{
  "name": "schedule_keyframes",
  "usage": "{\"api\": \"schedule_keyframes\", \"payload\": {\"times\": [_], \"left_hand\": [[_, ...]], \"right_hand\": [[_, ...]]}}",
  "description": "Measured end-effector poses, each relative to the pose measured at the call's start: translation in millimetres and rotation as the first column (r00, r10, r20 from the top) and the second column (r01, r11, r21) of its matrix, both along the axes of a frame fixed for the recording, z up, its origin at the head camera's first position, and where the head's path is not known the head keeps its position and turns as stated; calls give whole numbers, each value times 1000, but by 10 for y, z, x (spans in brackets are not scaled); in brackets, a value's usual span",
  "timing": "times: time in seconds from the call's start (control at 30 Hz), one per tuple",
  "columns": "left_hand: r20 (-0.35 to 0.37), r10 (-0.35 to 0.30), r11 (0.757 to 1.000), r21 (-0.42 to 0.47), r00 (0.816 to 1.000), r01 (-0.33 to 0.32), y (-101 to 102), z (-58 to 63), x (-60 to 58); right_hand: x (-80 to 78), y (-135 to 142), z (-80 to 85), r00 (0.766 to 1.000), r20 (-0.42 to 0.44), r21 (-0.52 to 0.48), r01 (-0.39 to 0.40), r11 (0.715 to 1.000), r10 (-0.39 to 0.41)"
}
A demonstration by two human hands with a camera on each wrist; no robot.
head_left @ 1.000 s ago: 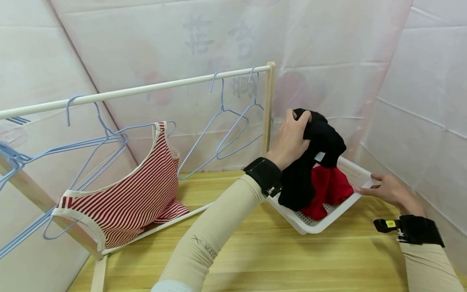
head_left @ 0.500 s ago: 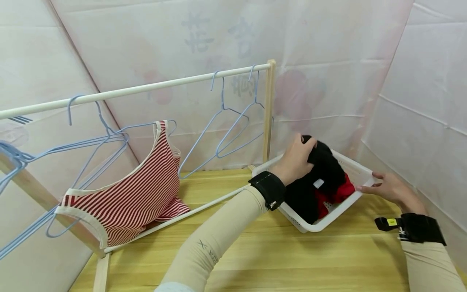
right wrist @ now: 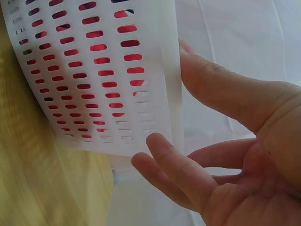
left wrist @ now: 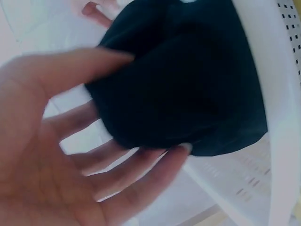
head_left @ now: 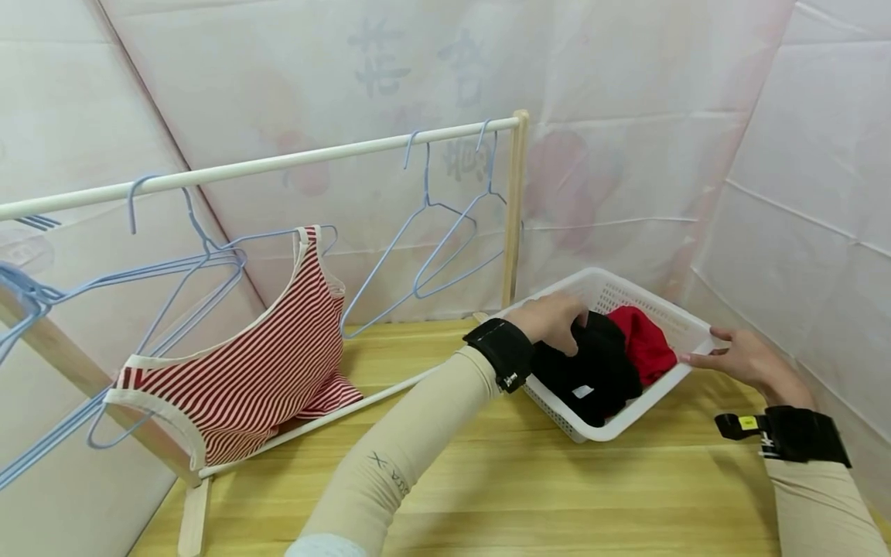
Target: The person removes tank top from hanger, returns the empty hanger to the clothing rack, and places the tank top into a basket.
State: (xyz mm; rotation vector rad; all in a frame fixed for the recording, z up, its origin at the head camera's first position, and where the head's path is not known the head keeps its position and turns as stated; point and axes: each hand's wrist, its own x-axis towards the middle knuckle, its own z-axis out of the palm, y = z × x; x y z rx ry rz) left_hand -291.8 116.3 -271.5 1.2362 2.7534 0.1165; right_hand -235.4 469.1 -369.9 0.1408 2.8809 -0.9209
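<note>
Black cloth (head_left: 592, 371) with a small white label lies bunched in the white plastic basket (head_left: 636, 414), beside red cloth (head_left: 640, 344). My left hand (head_left: 553, 321) is at the left part of the basket, fingers spread and loose at the black cloth. In the left wrist view its thumb overlaps the dark cloth (left wrist: 183, 89), and the fingertips lie along the cloth's lower edge. My right hand (head_left: 752, 363) pinches the basket's right corner. Up close, the right thumb is at the rim and the fingertips are at the perforated outer wall (right wrist: 89, 70).
On the left, a clothes rack with a white rail (head_left: 292, 158) carries several blue wire hangers (head_left: 425, 232). One bears a red-and-white striped top (head_left: 257, 363). The rack's wooden post (head_left: 515, 209) stands close behind the basket, on a wood-grain tabletop (head_left: 529, 495).
My left hand has lowered the black cloth into the basket and loosened its fingers from it. More of the red cloth shows on the right. My right hand stays on the basket's corner.
</note>
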Motion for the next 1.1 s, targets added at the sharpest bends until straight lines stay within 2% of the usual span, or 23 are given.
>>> {"api": "schedule_keyframes", "payload": {"times": [0.1, 0.2, 0.4, 0.57, 0.83, 1.1], "left_hand": [[94, 23, 998, -65, 995, -17, -16, 74, 16], [131, 52, 994, -104, 990, -39, -15, 91, 43], [29, 41, 989, -141, 999, -36, 14, -60, 77], [71, 99, 989, -118, 993, -91, 14, -184, 85], [16, 89, 992, -91, 996, -87, 31, -310, 66], [24, 107, 991, -79, 994, -105, 8, -395, 55]], "right_hand": [[4, 10, 7, 1000, 4, -1, 5, 1000, -5], [7, 20, 6, 1000, -2, 8, 5, 1000, -5], [8, 16, -21, 1000, -11, 16, 3, 1000, -3], [12, -7, -32, 1000, -10, 11, -3, 1000, 3], [4, 1, -6, 1000, 2, 1, 0, 1000, 0], [10, -5, -11, 1000, -1, 3, -3, 1000, 3]]}}
